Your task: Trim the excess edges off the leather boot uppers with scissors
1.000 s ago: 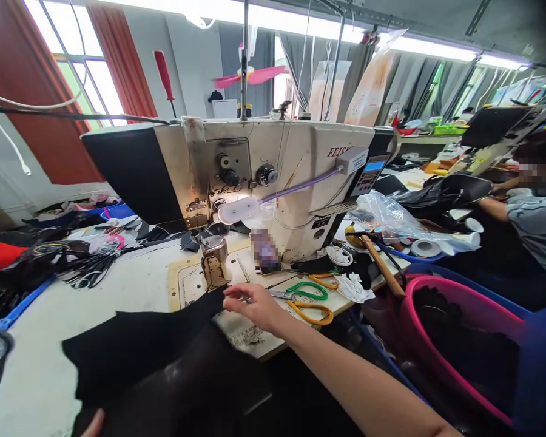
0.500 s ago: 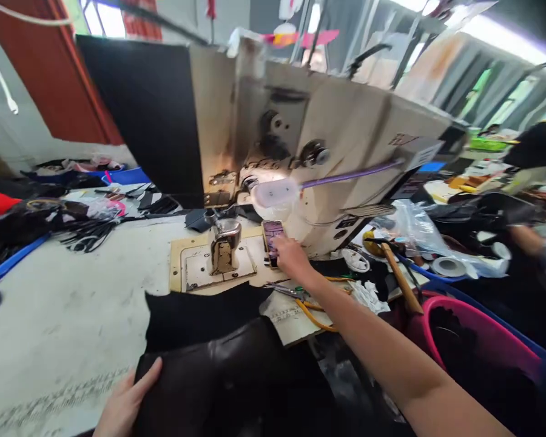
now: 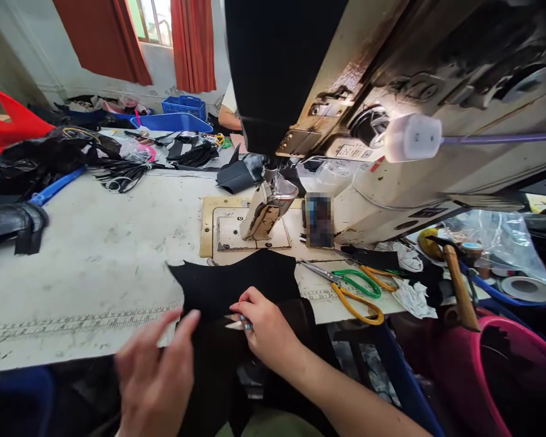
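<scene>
A black leather piece (image 3: pixel 227 282) lies on the table's front edge, its darker lower part hanging toward my lap. Over it is my right hand (image 3: pixel 266 328), closed around small thread snips (image 3: pixel 239 323) with two pale pointed tips showing toward the left. My left hand (image 3: pixel 159 364) is at the left side of the leather, slightly blurred, its fingers spread and holding nothing. Behind the leather stands the sewing machine's metal post (image 3: pixel 270 209). A phone (image 3: pixel 318 220) leans beside the post, its screen blurred out.
The sewing machine head (image 3: pixel 391 73) overhangs the work area. At right lie green-handled scissors (image 3: pixel 357 282), orange-handled scissors (image 3: pixel 357 306), a hammer (image 3: pixel 460 288) and a pink bin (image 3: pixel 477 370). Black strips (image 3: pixel 122 173) and a blue tray (image 3: pixel 173 121) are at left. Another person's arm (image 3: pixel 230 115) shows behind.
My right hand has left the phone and come back over the leather, now with snips in it. My left hand has let go of the leather's edge. The view has swung left.
</scene>
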`<state>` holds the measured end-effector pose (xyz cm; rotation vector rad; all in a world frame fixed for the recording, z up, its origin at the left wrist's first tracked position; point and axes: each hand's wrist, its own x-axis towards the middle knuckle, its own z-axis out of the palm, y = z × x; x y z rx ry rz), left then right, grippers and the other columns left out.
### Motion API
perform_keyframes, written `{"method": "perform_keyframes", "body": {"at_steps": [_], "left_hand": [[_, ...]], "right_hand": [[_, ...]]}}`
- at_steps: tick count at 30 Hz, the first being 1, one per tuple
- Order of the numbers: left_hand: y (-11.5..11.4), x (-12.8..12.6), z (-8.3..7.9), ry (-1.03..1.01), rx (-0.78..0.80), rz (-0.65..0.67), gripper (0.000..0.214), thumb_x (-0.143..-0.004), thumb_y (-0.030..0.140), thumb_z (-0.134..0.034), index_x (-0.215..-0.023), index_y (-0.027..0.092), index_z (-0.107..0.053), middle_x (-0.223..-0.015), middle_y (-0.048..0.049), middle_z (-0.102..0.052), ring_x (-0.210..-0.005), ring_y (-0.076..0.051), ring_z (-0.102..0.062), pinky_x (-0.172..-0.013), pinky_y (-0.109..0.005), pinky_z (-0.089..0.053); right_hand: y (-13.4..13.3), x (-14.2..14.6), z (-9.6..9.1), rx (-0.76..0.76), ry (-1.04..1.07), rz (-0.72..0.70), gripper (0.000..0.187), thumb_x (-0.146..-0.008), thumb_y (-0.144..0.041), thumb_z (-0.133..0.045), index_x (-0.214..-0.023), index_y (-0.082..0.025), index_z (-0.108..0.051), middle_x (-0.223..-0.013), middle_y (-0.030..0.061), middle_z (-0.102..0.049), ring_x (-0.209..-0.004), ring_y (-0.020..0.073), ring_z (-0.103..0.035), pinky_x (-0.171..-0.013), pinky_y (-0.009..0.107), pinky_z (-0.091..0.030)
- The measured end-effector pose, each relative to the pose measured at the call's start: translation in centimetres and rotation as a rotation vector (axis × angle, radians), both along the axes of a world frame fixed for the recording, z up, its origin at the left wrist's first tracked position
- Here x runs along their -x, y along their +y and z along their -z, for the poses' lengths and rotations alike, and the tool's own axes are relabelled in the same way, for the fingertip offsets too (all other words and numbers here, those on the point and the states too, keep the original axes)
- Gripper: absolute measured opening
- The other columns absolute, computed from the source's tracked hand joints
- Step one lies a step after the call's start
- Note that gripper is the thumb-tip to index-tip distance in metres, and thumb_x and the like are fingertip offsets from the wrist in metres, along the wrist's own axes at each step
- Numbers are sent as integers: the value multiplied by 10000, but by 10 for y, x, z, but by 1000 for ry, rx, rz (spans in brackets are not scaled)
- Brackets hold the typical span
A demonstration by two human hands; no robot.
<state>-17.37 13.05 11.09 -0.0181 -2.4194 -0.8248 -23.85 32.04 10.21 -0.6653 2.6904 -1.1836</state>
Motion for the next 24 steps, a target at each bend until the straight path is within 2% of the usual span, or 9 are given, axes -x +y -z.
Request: {"method": "perform_keyframes", "body": {"at_steps": [2,3,4,7,14,20,24], "left_hand": [[-1,8,-2,-1,232,283,332,-850,166,-570,-1132,291,-692,-1132,-71,-684,-1032,-272,-611,-970,-404,-444],[-1,14,-2,-53,296,367,310,-874,168,-530,-1115,272,-696,-1072,-73,-697,-973,-263,-624,-886,-379,-481],[-1,20,-2,-118,338,396,279,-891,187,-511,-1083,246,-704,-1001,-77,-698,-899,-255,-628,-793,-362,-501],[-2,33,3,-294,348,367,226,-901,267,-511,-961,217,-723,-825,-58,-643,-734,-222,-590,-607,-322,-476],[-3,33,11,-429,136,390,231,-869,259,-485,-853,239,-715,-834,-53,-642,-774,-221,-582,-675,-332,-483],[-2,38,15,-434,197,373,190,-828,280,-495,-715,215,-633,-769,-62,-621,-713,-241,-568,-646,-360,-440],[-8,43,30,-450,265,428,172,-823,362,-563,-782,225,-658,-788,-59,-633,-711,-240,-583,-639,-351,-447]], "right_hand": [[2,8,-10,-7,-25,-32,295,-777,7,-540,-943,-168,-709,-918,48,-576,-793,155,-597,-732,262,-512],[2,10,-16,-23,-48,-50,252,-792,-8,-562,-919,-166,-713,-907,44,-580,-788,151,-596,-726,256,-504],[2,11,-21,-49,-70,-69,208,-810,-32,-585,-902,-164,-715,-902,41,-584,-783,146,-596,-715,249,-494],[-1,13,-30,-142,-107,-111,123,-827,-108,-648,-901,-172,-721,-910,28,-600,-776,137,-598,-679,235,-464],[-7,18,-31,-272,-106,-147,94,-773,-135,-687,-849,-183,-718,-891,20,-605,-709,134,-570,-598,241,-390],[-11,22,-40,-371,-95,-228,156,-752,-196,-696,-907,-195,-697,-879,28,-633,-736,161,-592,-589,242,-378],[-11,26,-41,-416,-84,-272,190,-755,-260,-703,-939,-213,-703,-933,31,-640,-782,169,-609,-614,242,-394]]}}
